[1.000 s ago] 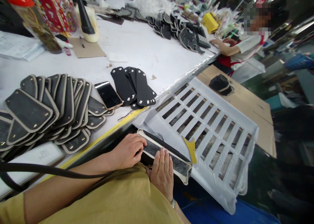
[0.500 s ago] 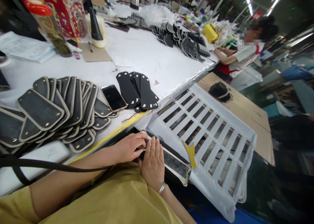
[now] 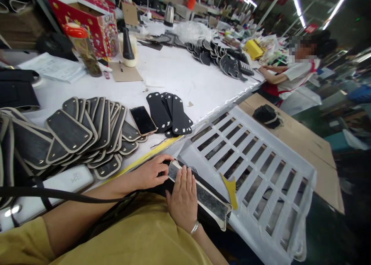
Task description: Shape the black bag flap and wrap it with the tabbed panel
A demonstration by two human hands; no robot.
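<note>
A long, narrow dark piece with a grey felt-like face (image 3: 213,202) and pale raised edges lies across my lap, at the front edge of the table. My right hand (image 3: 184,197) rests flat on it, fingers stretched out together. Curled at its near-left end is my left hand (image 3: 155,173), with the fingertips at the corner of the pale edge; the thumb's grip is partly hidden. A dark strap (image 3: 72,194) runs from the left towards my lap.
Dark padded panels with pale rims (image 3: 69,131) are piled at the left, beside a phone (image 3: 143,120) and black tab-shaped pieces (image 3: 181,116). A white slatted crate (image 3: 255,168) holds a yellow tool (image 3: 230,189) at its edge. Another person (image 3: 298,71) works at the far right.
The view has shifted, so the table things appear further right. My left fingers have drawn back to the piece's end, uncovering more of its grey face. My right hand stays flat on it.
</note>
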